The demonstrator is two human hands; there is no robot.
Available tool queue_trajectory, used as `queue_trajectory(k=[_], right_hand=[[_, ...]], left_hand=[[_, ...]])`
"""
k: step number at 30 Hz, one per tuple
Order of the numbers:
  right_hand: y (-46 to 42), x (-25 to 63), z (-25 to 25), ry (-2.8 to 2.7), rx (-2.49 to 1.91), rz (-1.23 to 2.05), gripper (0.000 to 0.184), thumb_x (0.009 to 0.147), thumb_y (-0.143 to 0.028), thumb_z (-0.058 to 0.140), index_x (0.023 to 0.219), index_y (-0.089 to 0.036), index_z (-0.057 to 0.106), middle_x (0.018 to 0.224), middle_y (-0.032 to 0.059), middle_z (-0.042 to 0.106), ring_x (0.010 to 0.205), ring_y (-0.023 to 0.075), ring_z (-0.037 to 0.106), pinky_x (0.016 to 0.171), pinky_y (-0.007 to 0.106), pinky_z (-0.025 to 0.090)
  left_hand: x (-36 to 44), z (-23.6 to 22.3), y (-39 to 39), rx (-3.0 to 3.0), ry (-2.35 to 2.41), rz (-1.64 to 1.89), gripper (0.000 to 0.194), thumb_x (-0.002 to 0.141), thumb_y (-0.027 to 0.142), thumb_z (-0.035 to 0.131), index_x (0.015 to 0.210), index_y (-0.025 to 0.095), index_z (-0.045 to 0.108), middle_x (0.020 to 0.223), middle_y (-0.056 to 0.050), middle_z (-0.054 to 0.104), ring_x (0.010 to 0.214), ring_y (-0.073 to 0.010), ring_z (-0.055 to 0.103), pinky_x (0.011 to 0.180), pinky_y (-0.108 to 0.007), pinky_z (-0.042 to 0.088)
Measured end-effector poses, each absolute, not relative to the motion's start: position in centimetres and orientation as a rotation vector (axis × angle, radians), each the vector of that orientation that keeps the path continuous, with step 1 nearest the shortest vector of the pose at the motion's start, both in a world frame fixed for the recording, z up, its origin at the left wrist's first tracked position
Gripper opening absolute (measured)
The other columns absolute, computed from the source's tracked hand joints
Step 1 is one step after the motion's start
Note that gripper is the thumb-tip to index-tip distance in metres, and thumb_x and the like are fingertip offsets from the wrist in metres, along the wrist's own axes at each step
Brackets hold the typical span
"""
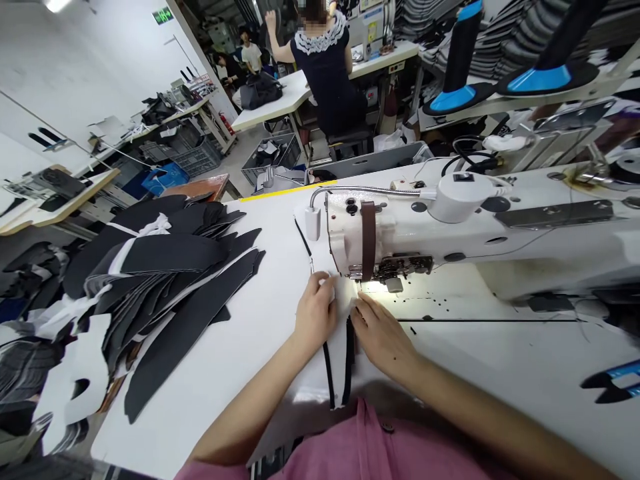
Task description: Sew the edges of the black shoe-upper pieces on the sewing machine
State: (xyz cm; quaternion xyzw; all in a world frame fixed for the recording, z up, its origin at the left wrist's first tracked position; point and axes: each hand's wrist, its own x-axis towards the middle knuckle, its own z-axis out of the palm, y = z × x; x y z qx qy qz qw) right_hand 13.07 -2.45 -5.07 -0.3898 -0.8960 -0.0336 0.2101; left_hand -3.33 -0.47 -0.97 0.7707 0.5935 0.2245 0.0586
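A white fabric piece with black edge strips runs from the table towards the foot of the white industrial sewing machine. My left hand grips the white fabric just in front of the machine head. My right hand lies on the fabric beside it, fingertips close to the lit presser foot. The machine head and my fingers hide the needle and the fabric's far end.
A heap of black cut panels lies on the white sewing table to my left. Blue-handled snips lie at the right. Large thread cones stand behind the machine. A seated co-worker sews farther back.
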Motion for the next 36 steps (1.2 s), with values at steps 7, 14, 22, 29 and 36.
queue_trajectory(k=[7,14,22,29,36], right_hand=[[-4.2,13.5,-6.0,-2.569,-1.050,-0.047,0.041,0.084,-0.006,0.041,0.124,-0.001,0.051,0.126,0.0194,0.051,0.126,0.0324,0.039,0.103,0.050,0.038],[-5.3,13.4,-6.2,-2.518,-1.070,-0.037,0.039,0.084,-0.006,0.039,0.118,-0.002,0.056,0.123,0.0209,0.054,0.124,0.0305,0.043,0.106,0.048,0.035],[-5.5,13.6,-6.4,-2.459,-1.012,-0.130,0.036,0.084,-0.007,0.038,0.111,0.001,0.060,0.114,0.0214,0.060,0.117,0.0320,0.049,0.104,0.048,0.037],[-5.6,13.5,-6.4,-2.441,-1.021,-0.093,0.034,0.084,-0.007,0.038,0.107,-0.001,0.062,0.113,0.0210,0.060,0.118,0.0311,0.048,0.103,0.049,0.037],[-4.7,14.0,-6.0,-2.448,-1.024,0.053,0.032,0.086,-0.010,0.042,0.112,-0.004,0.060,0.119,0.0193,0.057,0.122,0.0318,0.043,0.104,0.054,0.033]], left_hand=[[-1.9,-1.4,-2.4,2.577,1.674,0.590,0.035,0.088,0.010,0.044,0.122,0.015,0.048,0.109,-0.010,0.060,0.096,-0.0212,0.056,0.085,-0.035,0.052],[-1.2,-2.8,-1.9,2.702,1.505,0.489,0.023,0.092,0.013,0.040,0.107,0.013,0.058,0.115,-0.012,0.060,0.095,-0.0204,0.056,0.085,-0.035,0.053],[-1.0,-3.6,-1.6,2.727,1.425,0.391,0.024,0.094,0.016,0.038,0.103,0.011,0.060,0.120,-0.013,0.059,0.101,-0.0213,0.056,0.086,-0.036,0.052],[-0.9,-3.8,-1.6,2.784,1.421,0.307,0.025,0.093,0.014,0.038,0.107,0.010,0.058,0.123,-0.015,0.057,0.105,-0.0221,0.055,0.089,-0.037,0.050],[-0.5,-3.6,-0.6,2.725,1.467,0.121,0.018,0.092,0.013,0.039,0.093,0.013,0.057,0.097,-0.010,0.061,0.090,-0.0217,0.055,0.084,-0.037,0.049]])
